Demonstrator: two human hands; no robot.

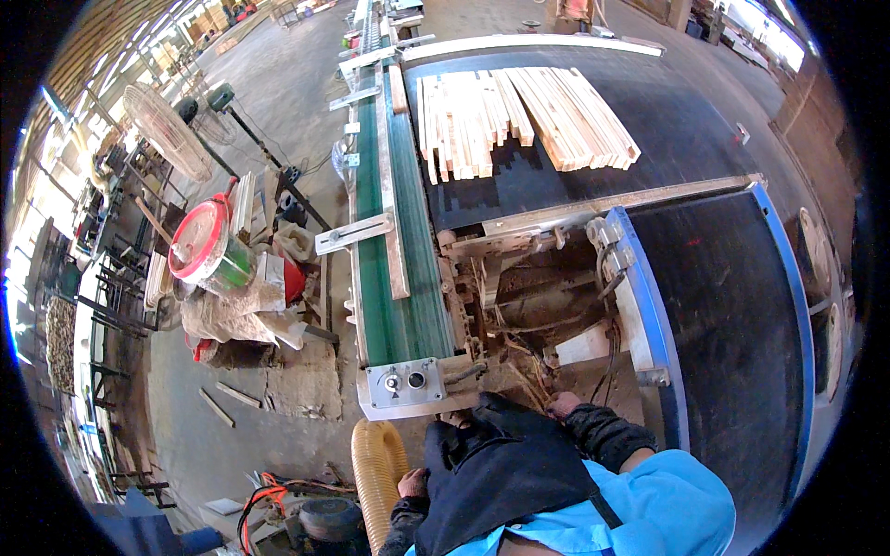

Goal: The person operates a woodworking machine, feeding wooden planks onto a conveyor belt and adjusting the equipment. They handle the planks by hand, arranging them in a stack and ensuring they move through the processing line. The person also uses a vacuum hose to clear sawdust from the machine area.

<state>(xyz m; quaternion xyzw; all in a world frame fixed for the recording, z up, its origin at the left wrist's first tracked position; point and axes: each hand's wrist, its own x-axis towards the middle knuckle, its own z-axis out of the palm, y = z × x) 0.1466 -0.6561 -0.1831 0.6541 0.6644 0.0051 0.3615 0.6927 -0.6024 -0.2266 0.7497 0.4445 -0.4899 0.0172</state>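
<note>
My left hand (414, 482) hangs low beside a ribbed yellow hose (375, 468), its fingers partly hidden by my sleeve and dark apron (505, 473). Whether it touches the hose is unclear. My right hand (563, 405) is by the machine's open frame, close to loose cables (607, 371) and thin wood slivers (527, 385). Its fingers are too small and blended with the background to read. In front of me runs a green conveyor belt (375, 315), with a grey control box (405, 385) at its near end. A long wooden guide rail (394, 213) lies along the belt.
Pale wooden strips (464, 120) lie in rows on a wide black belt (667, 120). Another black belt with blue rails (654, 324) is at the right. To the left stand a red-rimmed bucket (199, 241) and a fan (167, 130). Wood offcuts (218, 408) lie on the floor.
</note>
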